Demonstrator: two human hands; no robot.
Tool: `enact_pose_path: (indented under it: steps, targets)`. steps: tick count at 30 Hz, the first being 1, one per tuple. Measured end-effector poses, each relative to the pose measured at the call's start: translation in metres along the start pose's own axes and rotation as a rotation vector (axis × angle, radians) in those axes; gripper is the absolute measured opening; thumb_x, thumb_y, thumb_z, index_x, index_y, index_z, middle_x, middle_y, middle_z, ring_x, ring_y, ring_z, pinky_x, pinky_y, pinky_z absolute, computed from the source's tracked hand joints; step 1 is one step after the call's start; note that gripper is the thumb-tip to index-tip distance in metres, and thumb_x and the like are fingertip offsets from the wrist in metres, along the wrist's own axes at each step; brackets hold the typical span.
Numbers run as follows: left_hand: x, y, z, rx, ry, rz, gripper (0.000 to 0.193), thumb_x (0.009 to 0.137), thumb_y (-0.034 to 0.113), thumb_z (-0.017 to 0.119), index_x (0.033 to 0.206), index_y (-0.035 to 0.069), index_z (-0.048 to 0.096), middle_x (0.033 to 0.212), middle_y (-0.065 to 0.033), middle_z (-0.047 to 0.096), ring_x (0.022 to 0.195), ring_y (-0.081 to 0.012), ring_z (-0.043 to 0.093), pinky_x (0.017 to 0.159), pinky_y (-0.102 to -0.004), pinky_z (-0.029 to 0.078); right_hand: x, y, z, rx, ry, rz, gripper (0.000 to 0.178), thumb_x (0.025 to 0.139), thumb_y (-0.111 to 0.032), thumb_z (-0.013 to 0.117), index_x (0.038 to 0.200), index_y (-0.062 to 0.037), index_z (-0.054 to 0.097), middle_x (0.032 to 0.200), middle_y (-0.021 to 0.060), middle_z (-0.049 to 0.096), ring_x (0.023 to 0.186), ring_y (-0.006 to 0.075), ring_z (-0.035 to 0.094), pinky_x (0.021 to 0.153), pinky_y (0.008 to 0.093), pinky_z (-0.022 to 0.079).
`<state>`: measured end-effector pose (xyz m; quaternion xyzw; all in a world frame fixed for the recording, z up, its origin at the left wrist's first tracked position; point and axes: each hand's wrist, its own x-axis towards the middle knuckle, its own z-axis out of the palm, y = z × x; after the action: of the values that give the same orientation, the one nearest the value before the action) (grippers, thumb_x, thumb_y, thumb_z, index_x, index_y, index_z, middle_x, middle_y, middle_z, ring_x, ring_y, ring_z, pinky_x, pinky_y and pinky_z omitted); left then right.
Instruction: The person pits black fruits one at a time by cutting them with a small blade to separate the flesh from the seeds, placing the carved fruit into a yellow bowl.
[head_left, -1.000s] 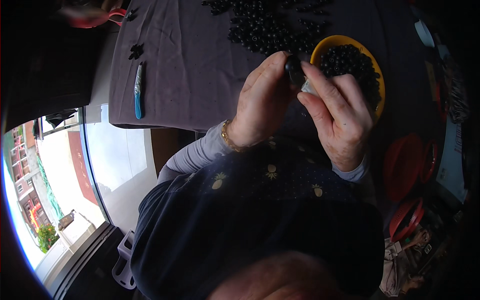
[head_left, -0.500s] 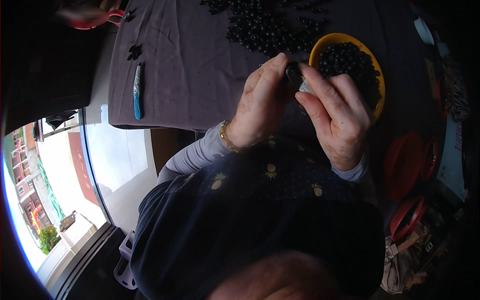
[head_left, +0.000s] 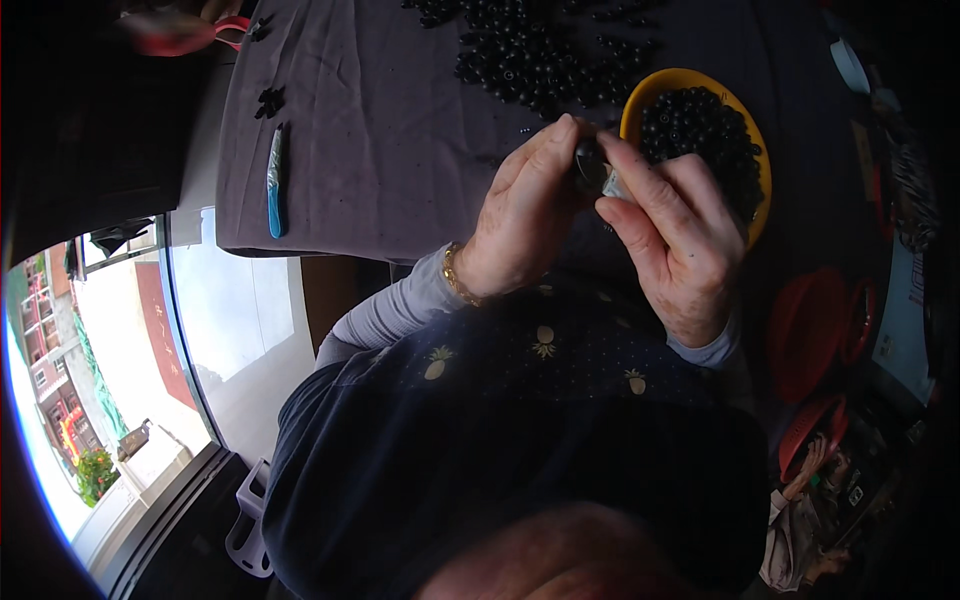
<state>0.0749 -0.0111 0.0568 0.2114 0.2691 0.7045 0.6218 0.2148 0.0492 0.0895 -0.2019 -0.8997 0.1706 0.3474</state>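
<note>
My left hand, with a gold bracelet at the wrist, is closed around a glossy black rounded piece. Its thumb points up and the fingers are partly hidden behind the piece. Facing it, my right hand pinches a small whitish thing between thumb and forefinger, right against the black piece. What kind of thing it is, I cannot make out. Just behind my right hand stands a yellow bowl holding many small black round beads. Beyond my hands, a heap of similar black beads lies loose on the dark cloth.
A slim tool with a blue handle lies near the left side of the cloth-covered table. Behind it sits a small black clump. Red plastic containers are at the right. A bright window is at the left.
Both hands keep their grips and have shifted very slightly toward me. The black piece is tilted a little differently, showing more of its glossy face.
</note>
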Motion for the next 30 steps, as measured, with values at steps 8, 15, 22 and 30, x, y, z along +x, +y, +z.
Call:
enact_pose_path:
  steps: [8, 15, 22, 30]
  targets:
    - [0.001, 0.001, -0.004, 0.053, -0.054, 0.008, 0.034, 0.1, 0.03, 0.037, 0.106, 0.002, 0.056, 0.092, -0.0014, 0.057, 0.084, -0.0081, 0.05, 0.075, -0.0243, 0.042, -0.003, -0.001, 0.002, 0.025, 0.002, 0.025, 0.036, 0.079, -0.004, 0.069, 0.115, -0.0003, 0.063, 0.077, 0.0053, 0.055, 0.065, 0.0121, 0.053, 0.056, 0.0226, 0.046]
    - [0.0, 0.003, -0.005, 0.089, -0.068, -0.002, 0.033, 0.1, 0.028, 0.038, 0.109, 0.001, 0.056, 0.095, -0.0027, 0.058, 0.086, -0.0092, 0.052, 0.08, -0.0255, 0.044, -0.004, 0.0, 0.0, 0.03, -0.002, 0.014, 0.037, 0.079, -0.004, 0.069, 0.115, -0.0005, 0.063, 0.076, 0.0055, 0.055, 0.065, 0.0132, 0.054, 0.056, 0.0244, 0.046]
    - [0.001, 0.003, -0.01, 0.145, -0.098, -0.001, 0.034, 0.099, 0.029, 0.039, 0.112, 0.001, 0.055, 0.097, -0.0031, 0.058, 0.088, -0.0096, 0.052, 0.081, -0.0259, 0.044, -0.005, -0.001, 0.005, 0.006, -0.018, 0.058, 0.037, 0.078, -0.004, 0.07, 0.114, -0.001, 0.063, 0.075, 0.005, 0.054, 0.065, 0.0126, 0.054, 0.056, 0.0244, 0.046]
    - [-0.002, -0.005, -0.018, 0.169, -0.073, -0.045, 0.036, 0.099, 0.03, 0.04, 0.111, 0.0, 0.055, 0.095, -0.0036, 0.057, 0.083, -0.0098, 0.052, 0.077, -0.0255, 0.043, 0.001, -0.001, 0.006, 0.014, -0.003, 0.099, 0.034, 0.081, -0.002, 0.067, 0.115, -0.002, 0.063, 0.076, 0.0035, 0.054, 0.065, 0.0108, 0.056, 0.055, 0.0212, 0.047]
